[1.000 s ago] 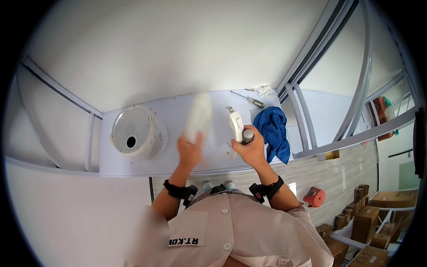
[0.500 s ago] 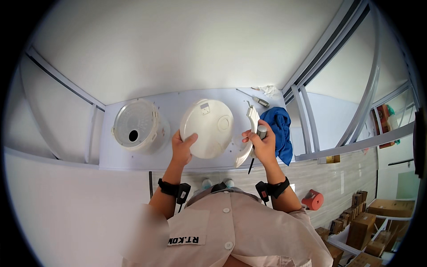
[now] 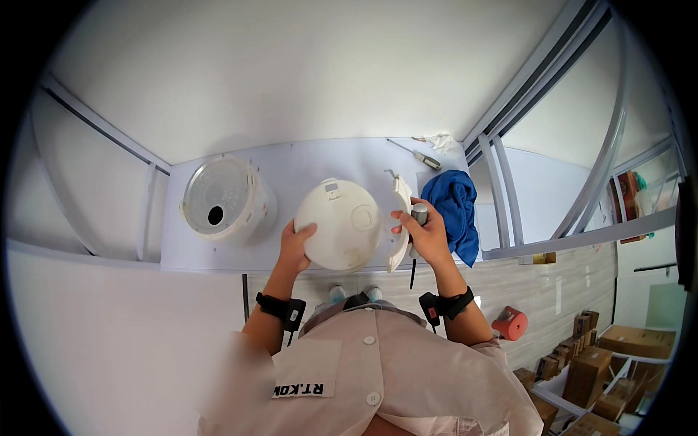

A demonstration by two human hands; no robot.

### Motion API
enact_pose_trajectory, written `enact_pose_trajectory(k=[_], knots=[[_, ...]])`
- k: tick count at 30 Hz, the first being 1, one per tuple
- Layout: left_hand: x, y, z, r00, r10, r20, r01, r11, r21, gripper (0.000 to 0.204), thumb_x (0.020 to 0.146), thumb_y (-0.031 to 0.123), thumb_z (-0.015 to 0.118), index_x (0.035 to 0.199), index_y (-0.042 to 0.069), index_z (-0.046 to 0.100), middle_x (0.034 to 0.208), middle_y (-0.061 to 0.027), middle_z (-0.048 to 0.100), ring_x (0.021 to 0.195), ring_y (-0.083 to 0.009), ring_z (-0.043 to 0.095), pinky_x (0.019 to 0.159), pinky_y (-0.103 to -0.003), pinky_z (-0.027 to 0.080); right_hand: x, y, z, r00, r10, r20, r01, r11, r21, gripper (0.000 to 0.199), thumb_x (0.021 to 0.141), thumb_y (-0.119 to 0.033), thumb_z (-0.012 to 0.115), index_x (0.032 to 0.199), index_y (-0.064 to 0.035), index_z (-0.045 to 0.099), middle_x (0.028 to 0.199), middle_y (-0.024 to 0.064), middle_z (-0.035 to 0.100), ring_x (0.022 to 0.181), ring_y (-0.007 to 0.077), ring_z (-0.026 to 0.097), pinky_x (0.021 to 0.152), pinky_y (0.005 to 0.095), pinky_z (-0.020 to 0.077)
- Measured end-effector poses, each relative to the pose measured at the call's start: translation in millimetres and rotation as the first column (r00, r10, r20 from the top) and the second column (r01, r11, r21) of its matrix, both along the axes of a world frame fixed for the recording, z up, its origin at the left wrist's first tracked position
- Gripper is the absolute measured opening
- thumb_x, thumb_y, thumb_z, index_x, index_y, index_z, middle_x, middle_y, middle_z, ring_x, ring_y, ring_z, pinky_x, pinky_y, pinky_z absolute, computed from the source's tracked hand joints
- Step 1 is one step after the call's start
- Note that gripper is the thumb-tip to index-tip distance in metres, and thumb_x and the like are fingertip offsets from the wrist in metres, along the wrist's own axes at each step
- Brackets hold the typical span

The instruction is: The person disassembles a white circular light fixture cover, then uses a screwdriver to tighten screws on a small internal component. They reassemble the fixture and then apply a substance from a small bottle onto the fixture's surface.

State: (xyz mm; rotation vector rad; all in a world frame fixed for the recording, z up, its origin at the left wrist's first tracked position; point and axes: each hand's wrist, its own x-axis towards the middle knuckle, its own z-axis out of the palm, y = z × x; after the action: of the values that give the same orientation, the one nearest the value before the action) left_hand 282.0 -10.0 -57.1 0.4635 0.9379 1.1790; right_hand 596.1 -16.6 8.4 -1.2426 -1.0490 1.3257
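Now the white disc, a blur one second earlier, turns its broad face upward, just left of the curved strip and apart from it. The person's left hand grips the disc's rim; the right hand closes around strip and screwdriver. Left of both stands a white bucket.

Disc and curved strip: smooth plastic. Bucket: glossy plastic. Cloth: matt, wrinkled.
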Motion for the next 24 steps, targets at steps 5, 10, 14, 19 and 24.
enact_pose_trajectory(k=[5,10,14,19,24], knots=[[-25,-12,-18,0.999,0.033,0.025,-0.031,0.997,-0.066,0.048,0.098,0.003,0.065,0.144,-0.005,0.053,0.133,-0.0209,0.067,0.118,-0.0349,0.070,0.100,-0.049,0.062,-3,4,-11,1.000,-0.018,0.006,0.018,0.994,-0.108,0.046,0.095,-0.015,0.076,0.132,0.0048,0.058,0.095,0.0083,0.077,0.075,0.0153,0.077,0.051,0.0244,0.0476],[-46,-24,-32,0.999,0.048,0.010,-0.047,0.996,-0.082,0.050,0.099,0.006,0.063,0.148,-0.002,0.051,0.137,-0.0190,0.066,0.123,-0.0347,0.068,0.103,-0.050,0.060,-11,9,-6,0.998,0.046,0.036,-0.039,0.982,-0.183,0.035,0.097,-0.010,0.074,0.126,0.0038,0.059,0.099,0.0154,0.078,0.074,0.0177,0.075,0.063,0.0287,0.0576],[-51,-31,-38,0.997,0.074,0.006,-0.073,0.992,-0.099,0.050,0.100,0.006,0.063,0.147,-0.002,0.051,0.138,-0.0192,0.065,0.123,-0.0346,0.068,0.105,-0.049,0.059,-16,10,-9,0.982,0.100,0.159,-0.069,0.980,-0.186,0.034,0.095,-0.014,0.077,0.121,0.0023,0.062,0.089,0.0118,0.077,0.067,0.0165,0.073,0.056,0.0281,0.0529],[-47,-22,-62,0.992,0.107,-0.067,-0.111,0.992,-0.064,0.048,0.099,0.009,0.068,0.143,-0.004,0.056,0.132,-0.0190,0.069,0.119,-0.0320,0.070,0.101,-0.045,0.059,-20,15,-38,0.896,0.041,0.442,0.000,0.996,-0.092,0.044,0.089,-0.025,0.081,0.120,0.0020,0.065,0.083,0.0141,0.077,0.071,0.0210,0.076,0.063,0.0332,0.0566],[-38,-8,-71,0.743,0.116,-0.659,-0.113,0.992,0.048,0.050,0.092,0.024,0.081,0.127,-0.007,0.065,0.121,-0.0194,0.073,0.107,-0.0303,0.072,0.090,-0.040,0.058,-20,22,-61,0.791,0.006,0.612,0.035,0.998,-0.055,0.054,0.086,-0.035,0.082,0.121,0.0019,0.065,0.084,0.0191,0.076,0.076,0.0297,0.076,0.072,0.0388,0.0587]])
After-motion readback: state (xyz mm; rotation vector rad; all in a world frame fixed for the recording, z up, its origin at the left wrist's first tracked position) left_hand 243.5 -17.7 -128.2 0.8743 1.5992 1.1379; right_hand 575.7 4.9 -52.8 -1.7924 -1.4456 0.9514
